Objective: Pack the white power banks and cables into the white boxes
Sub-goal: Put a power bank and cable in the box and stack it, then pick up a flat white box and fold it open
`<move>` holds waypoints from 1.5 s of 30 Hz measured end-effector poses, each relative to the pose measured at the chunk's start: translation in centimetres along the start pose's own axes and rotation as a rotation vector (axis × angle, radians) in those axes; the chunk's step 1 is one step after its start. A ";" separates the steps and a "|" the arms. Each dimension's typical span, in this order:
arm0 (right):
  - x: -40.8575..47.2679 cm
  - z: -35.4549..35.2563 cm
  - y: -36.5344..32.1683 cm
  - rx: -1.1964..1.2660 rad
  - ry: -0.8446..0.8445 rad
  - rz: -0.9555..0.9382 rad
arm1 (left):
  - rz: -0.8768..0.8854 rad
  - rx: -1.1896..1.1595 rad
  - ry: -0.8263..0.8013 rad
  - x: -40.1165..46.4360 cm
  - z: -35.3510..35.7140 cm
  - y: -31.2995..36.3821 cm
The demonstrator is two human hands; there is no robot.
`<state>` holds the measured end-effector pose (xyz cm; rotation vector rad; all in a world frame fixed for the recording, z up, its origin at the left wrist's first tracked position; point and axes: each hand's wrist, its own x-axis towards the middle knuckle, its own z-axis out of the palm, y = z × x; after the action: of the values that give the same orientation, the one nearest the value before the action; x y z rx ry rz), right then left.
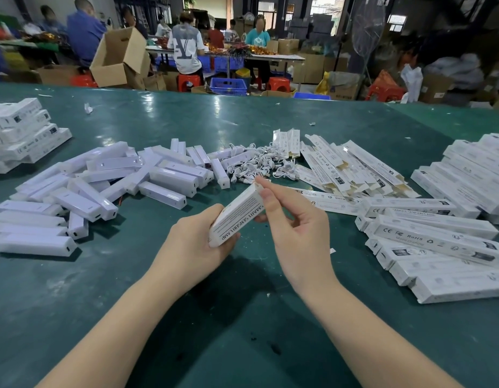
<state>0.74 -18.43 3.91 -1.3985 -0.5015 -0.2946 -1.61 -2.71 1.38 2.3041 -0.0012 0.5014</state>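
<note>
Two bare forearms are seen, with no sleeves reaching the wrists. The left hand and right hand are ungloved; short, unpainted fingernails are shown.

Green table fills most of the frame. Upper left there's an open cardboard box, blue crates and red stools top center, fan upper right.

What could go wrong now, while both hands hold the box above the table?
1. The right hand pinches only the end flap of the box; the thin flap may crease or tear.
2. The left hand grips just the lower end, so the box could slip.
3. The cables lie tangled; pulling one may drag others.
</note>
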 end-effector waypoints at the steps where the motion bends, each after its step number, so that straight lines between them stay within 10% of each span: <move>1: -0.1 0.0 0.1 -0.027 0.003 -0.012 | 0.000 -0.001 -0.001 0.0 0.0 0.0; 19: 0.0 0.2 0.5 -0.662 -0.005 -0.593 | 0.075 -0.089 -0.034 -0.3 -0.6 -0.2; 29: 1.7 -1.5 0.8 -0.073 0.114 0.089 | -0.051 -0.087 0.159 0.3 -1.2 -0.1; 38: 2.2 -1.7 1.6 0.026 0.113 0.220 | -0.003 -0.538 0.160 -0.1 -0.7 1.3; 45: 2.8 -3.1 -1.6 -1.033 -0.268 -0.120 | 0.062 -0.550 -0.058 -0.8 -0.5 2.4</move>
<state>2.90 -21.44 6.42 -2.4363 -0.6957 -0.5032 -2.91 -4.17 3.02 1.7814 -0.2136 0.4033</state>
